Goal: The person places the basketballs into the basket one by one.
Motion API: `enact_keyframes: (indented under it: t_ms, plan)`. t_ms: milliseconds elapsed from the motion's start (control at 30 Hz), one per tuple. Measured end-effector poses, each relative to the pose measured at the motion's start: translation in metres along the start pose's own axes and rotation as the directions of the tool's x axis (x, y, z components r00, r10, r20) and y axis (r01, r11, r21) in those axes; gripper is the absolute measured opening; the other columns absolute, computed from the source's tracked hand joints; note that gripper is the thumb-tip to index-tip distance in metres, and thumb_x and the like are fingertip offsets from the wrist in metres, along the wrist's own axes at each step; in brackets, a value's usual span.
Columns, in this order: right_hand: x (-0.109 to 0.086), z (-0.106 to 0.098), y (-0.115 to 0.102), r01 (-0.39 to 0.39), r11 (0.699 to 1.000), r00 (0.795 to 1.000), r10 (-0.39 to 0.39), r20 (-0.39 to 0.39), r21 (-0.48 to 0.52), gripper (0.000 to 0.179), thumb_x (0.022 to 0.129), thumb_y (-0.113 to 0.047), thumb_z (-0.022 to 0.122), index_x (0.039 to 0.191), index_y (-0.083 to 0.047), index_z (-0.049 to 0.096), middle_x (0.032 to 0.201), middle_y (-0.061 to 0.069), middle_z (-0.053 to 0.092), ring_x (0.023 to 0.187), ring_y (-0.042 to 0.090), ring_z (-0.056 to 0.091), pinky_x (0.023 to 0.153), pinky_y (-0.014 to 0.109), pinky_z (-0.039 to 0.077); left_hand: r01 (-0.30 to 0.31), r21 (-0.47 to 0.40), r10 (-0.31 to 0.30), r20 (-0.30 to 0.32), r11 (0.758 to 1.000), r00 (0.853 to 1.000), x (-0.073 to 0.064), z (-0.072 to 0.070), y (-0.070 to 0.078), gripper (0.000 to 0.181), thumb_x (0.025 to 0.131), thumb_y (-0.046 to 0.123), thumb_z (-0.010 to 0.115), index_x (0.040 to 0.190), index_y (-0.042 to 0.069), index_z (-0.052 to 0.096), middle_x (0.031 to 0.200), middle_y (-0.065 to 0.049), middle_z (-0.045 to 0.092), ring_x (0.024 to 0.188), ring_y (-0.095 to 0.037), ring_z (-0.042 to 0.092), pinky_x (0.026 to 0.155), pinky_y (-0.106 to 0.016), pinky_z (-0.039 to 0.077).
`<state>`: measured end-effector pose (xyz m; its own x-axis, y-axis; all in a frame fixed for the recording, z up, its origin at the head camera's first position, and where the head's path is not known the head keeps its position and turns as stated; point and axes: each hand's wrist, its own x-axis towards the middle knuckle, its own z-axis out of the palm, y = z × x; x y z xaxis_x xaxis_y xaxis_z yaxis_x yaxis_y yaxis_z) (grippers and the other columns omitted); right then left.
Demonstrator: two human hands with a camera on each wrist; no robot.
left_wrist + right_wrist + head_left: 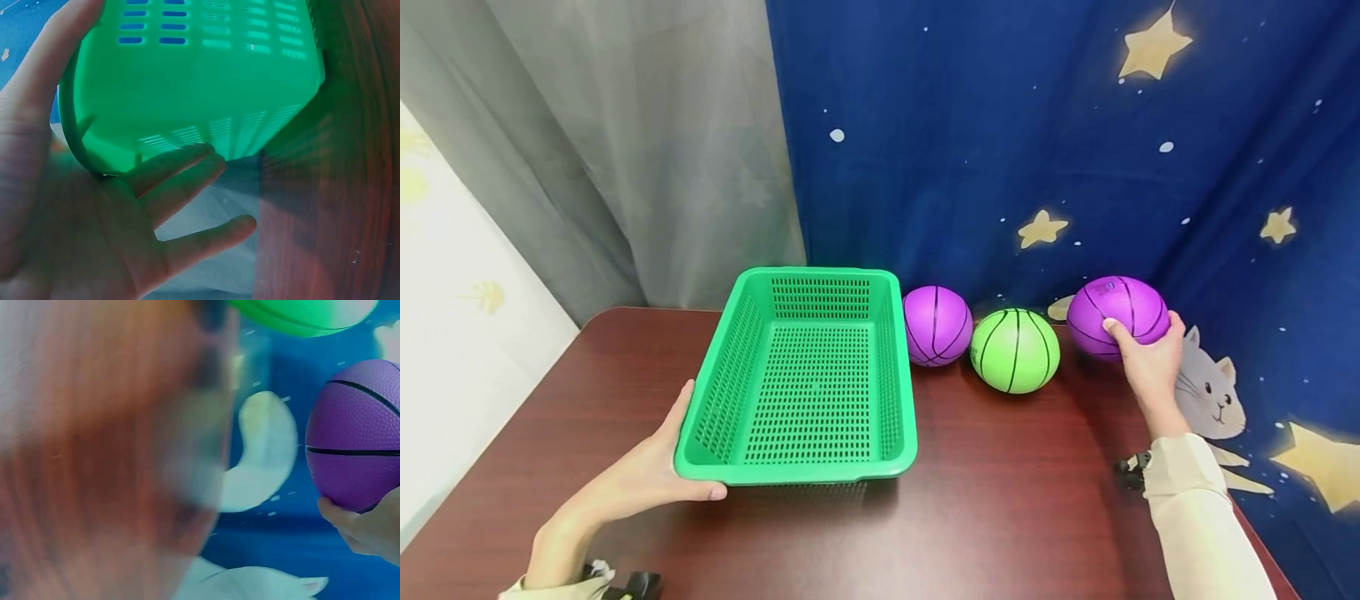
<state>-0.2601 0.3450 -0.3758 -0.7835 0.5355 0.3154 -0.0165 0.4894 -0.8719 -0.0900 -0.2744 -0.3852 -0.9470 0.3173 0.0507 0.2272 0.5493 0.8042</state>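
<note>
In the head view a green plastic basket with perforated walls stands on the table, nothing inside it. My left hand grips its near left corner, thumb along the front side and fingers along the left side. The left wrist view shows the fingers spread against the outer wall below the rim. At the right, my right hand holds a purple ball with black lines, thumb on its near face. A green ball and a second purple ball sit between the basket and that hand.
The dark red-brown table runs under everything. A blue curtain with stars and a grey curtain hang along its back edge. A printed grey animal shows on the curtain near my right hand.
</note>
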Motion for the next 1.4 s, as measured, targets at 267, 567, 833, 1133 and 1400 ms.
enact_keyframes:
  t_ms: [267, 567, 833, 1133, 1400]
  plan:
    - [-0.017, -0.013, -0.042, 0.042, 0.996, 0.998, -0.046, 0.051, 0.074, 0.077, 0.080, -0.035, 0.071, 0.143, -0.027, 0.027, 0.142, 0.002, 0.034, 0.125, 0.018, 0.035, 0.102, 0.029, 0.029, 0.097, 0.079, -0.098, 0.005, 0.992, 0.995, 0.001, -0.003, -0.002, 0.132, 0.071, 0.033, 0.081, 0.140, 0.024, -0.031, 0.128, -0.009, 0.053, 0.119, -0.027, 0.046, 0.082, -0.021, 0.041]
    - [-0.047, 0.000, -0.078, 0.108, 0.972, 0.977, -0.142, 0.156, 0.207, 0.072, 0.080, -0.021, 0.071, 0.142, -0.022, 0.034, 0.136, 0.007, 0.044, 0.114, 0.014, 0.043, 0.096, 0.023, 0.031, 0.026, 0.037, -0.026, -0.001, 0.999, 1.000, -0.005, -0.003, -0.012, 0.119, 0.071, 0.026, 0.081, 0.148, 0.028, -0.009, 0.151, -0.006, 0.013, 0.128, -0.023, 0.030, 0.085, -0.015, 0.034]
    - [-0.090, 0.031, -0.115, 0.167, 0.892, 0.871, -0.334, 0.361, 0.420, 0.072, 0.077, -0.005, 0.068, 0.141, -0.012, 0.036, 0.127, 0.011, 0.046, 0.104, 0.017, 0.050, 0.083, 0.018, 0.042, -0.063, -0.072, 0.064, 0.017, 0.995, 0.998, 0.002, 0.000, -0.016, 0.109, 0.070, 0.016, 0.082, 0.148, 0.025, 0.005, 0.137, -0.005, 0.038, 0.116, -0.019, 0.046, 0.084, -0.023, 0.041]
    - [-0.143, 0.082, -0.146, 0.238, 0.870, 0.667, -0.470, 0.579, 0.432, 0.087, 0.066, -0.019, 0.081, 0.137, -0.012, 0.031, 0.124, 0.012, 0.047, 0.106, 0.024, 0.051, 0.085, 0.034, 0.046, -0.067, -0.062, 0.069, 0.015, 0.996, 0.998, 0.003, 0.001, -0.015, 0.109, 0.071, 0.018, 0.082, 0.148, 0.026, 0.005, 0.136, -0.005, 0.039, 0.115, -0.022, 0.048, 0.084, -0.024, 0.041]
    - [-0.181, 0.112, -0.156, 0.370, 0.852, 0.565, -0.523, 0.638, 0.370, 0.095, 0.058, -0.038, 0.086, 0.135, -0.021, 0.033, 0.121, 0.005, 0.048, 0.105, 0.020, 0.053, 0.083, 0.039, 0.047, -0.051, -0.037, 0.052, 0.014, 0.998, 0.999, 0.002, 0.001, -0.014, 0.110, 0.071, 0.020, 0.081, 0.148, 0.026, 0.002, 0.133, -0.005, 0.044, 0.115, -0.021, 0.049, 0.083, -0.024, 0.041]
